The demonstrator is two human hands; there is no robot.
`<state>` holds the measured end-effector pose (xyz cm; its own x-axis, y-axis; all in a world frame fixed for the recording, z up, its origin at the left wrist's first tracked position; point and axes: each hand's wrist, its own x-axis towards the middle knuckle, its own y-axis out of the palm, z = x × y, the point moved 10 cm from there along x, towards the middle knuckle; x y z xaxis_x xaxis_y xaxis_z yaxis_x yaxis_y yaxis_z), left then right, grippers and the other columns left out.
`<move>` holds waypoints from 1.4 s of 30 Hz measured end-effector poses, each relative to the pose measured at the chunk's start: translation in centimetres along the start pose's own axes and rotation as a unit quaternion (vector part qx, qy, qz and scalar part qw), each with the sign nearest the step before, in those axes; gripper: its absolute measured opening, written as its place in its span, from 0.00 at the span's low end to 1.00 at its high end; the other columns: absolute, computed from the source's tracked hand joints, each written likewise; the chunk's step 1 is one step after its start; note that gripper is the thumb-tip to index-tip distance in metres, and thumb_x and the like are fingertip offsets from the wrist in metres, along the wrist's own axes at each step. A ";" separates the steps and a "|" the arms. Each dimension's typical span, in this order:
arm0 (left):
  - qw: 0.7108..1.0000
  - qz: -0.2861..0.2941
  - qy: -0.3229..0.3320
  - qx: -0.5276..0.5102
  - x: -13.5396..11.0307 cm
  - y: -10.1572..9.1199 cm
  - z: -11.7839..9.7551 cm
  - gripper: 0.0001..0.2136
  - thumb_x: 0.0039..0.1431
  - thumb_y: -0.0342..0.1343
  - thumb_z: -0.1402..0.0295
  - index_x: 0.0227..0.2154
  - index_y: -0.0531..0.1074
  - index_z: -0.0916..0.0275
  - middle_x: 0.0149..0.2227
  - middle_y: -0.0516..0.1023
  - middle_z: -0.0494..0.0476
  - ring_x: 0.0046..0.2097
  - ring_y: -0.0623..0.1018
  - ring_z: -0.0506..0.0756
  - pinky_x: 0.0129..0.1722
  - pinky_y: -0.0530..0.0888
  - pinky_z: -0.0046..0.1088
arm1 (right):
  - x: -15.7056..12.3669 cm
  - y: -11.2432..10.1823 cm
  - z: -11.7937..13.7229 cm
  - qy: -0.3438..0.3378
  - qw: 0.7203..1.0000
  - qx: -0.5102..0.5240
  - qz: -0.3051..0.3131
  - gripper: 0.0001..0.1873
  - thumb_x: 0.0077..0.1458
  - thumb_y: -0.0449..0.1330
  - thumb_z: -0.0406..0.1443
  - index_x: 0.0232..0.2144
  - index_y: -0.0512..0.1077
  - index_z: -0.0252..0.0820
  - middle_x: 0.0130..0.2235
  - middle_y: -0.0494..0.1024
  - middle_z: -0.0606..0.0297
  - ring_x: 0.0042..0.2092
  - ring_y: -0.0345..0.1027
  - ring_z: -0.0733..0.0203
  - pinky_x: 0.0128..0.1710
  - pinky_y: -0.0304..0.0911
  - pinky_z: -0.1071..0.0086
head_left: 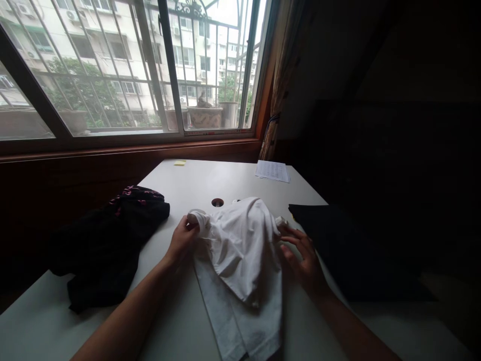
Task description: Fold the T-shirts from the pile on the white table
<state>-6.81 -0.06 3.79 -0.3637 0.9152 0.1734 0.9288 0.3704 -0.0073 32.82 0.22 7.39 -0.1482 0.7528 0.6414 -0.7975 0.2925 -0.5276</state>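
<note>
White trousers (244, 250), crumpled at the top with two legs hanging toward me, lie over the table in front of me. My left hand (184, 235) is closed on the bunched waist edge at their left side, thumb and fingers pinching the cloth. At the opposite edge, my right hand (302, 253) has its fingers apart, with the fingertips touching a small raised bit of the white cloth. The trousers' upper part is folded over, so their inner side cannot be made out.
On the white table (210, 178), a black garment with pink marks (120, 235) lies at left and a dark folded cloth (349, 250) at right. Printed paper (272, 171), yellow sticky notes (180, 163) and a round cable hole (217, 202) are farther back. A barred window (169, 75) stands beyond.
</note>
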 end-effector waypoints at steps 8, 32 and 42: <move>0.988 0.040 -0.019 0.146 0.9 -0.1 1.2 0.16 0.52 0.57 0.60 0.41 0.76 0.64 0.42 0.83 0.62 0.47 0.81 0.66 0.48 0.76 0.42 | -0.5 3.9 -2.8 0.026 0.989 0.035 0.140 0.22 0.66 0.54 0.48 0.56 0.76 0.47 0.64 0.71 0.59 0.71 0.50 0.42 0.70 0.49 0.41; 0.998 0.016 -0.064 0.002 1.4 -0.6 4.1 0.27 0.54 0.60 0.44 0.41 0.77 0.65 0.39 0.82 0.61 0.42 0.81 0.62 0.41 0.77 0.36 | -5.0 5.3 10.9 -0.285 0.926 0.015 0.246 0.34 0.54 0.65 0.53 0.57 0.67 0.44 0.51 0.76 0.54 0.54 0.69 0.45 0.57 0.65 0.50; 0.992 0.012 -0.099 -0.076 0.6 -0.3 2.9 0.30 0.49 0.63 0.41 0.40 0.73 0.64 0.31 0.81 0.57 0.31 0.82 0.59 0.31 0.78 0.34 | -2.0 1.3 4.7 -0.071 0.986 0.072 0.130 0.13 0.67 0.53 0.44 0.41 0.74 0.45 0.38 0.79 0.60 0.40 0.74 0.53 0.41 0.72 0.60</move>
<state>-7.52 0.83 1.05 -0.3349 0.9420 -0.0213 0.9317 0.3345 0.1413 29.38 -3.65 8.06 -0.4309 0.6988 0.5709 -0.7948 0.0056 -0.6068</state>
